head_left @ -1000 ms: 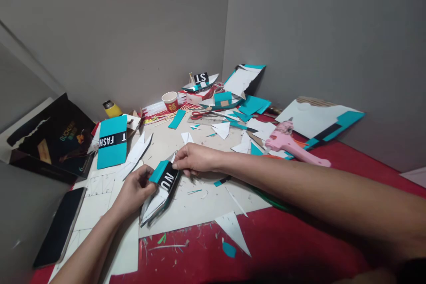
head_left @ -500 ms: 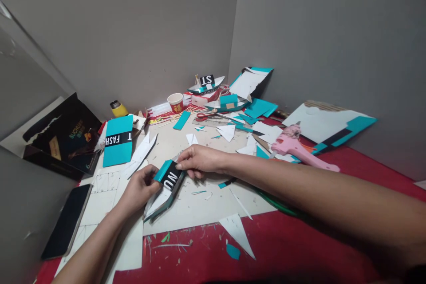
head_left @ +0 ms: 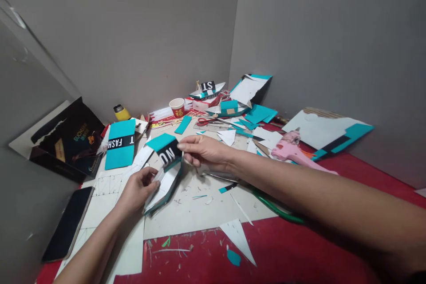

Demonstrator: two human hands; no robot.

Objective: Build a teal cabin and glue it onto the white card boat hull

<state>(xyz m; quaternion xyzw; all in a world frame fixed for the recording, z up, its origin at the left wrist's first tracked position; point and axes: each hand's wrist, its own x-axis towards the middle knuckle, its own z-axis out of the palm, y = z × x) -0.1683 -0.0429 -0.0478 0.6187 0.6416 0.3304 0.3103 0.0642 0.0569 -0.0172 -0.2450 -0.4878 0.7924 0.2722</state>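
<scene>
My left hand (head_left: 141, 188) grips the near left side of a small cardboard boat (head_left: 166, 185), white inside with a teal outer side. Between the thumb and fingers of my right hand (head_left: 203, 151) is the right edge of a bent teal-and-black cardboard piece (head_left: 163, 146) with white letters. This piece is tilted above the boat's far end, and whether its lower edge touches the hull I cannot tell. Beneath my right wrist lie scissors with green handles (head_left: 278, 208), partly hidden by the arm.
Two other cardboard boats, one teal-roofed (head_left: 229, 107) and one black-roofed (head_left: 209, 88), stand at the back near a red paper cup (head_left: 177, 107). A pink glue gun (head_left: 289, 148) lies right among card scraps. At left are a phone (head_left: 68, 224) and a black box (head_left: 66, 142).
My right hand has lifted the lettered cardboard piece up off the boat, showing more of the white inside. My left hand stays on the hull.
</scene>
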